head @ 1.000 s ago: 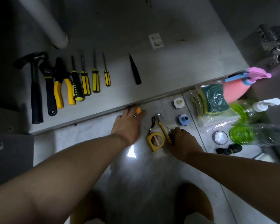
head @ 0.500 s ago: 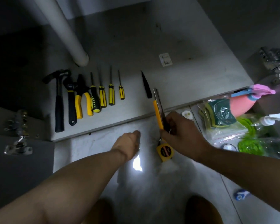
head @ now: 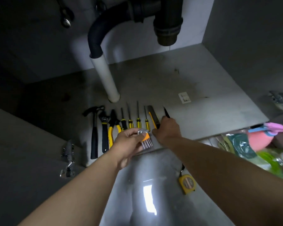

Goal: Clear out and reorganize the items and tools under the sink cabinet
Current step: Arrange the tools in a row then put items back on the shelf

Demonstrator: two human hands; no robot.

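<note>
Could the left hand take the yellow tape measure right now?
Probably not yet: the left hand holds the hex key set. The tape measure itself lies uncovered on the floor, beside the right forearm.

On the cabinet floor (head: 203, 115), in front of the drain pipe (head: 106, 79), a row of tools lies near the front edge. From left to right these are the hammer (head: 94, 132), wrench (head: 104, 128), pliers (head: 112, 126), four screwdrivers (head: 138, 123), utility knife (head: 153, 116) and a pointed tool (head: 166, 112). The right hand (head: 167, 129) holds the knife's near end and covers that of the pointed tool. Just left of it, the left hand (head: 129, 144) holds the hex key set (head: 145, 139) above the screwdrivers' near ends. The tape measure (head: 187, 183) lies on the room floor before the cabinet, beside the right forearm. A bag (head: 240, 144) lies farther right.
</note>
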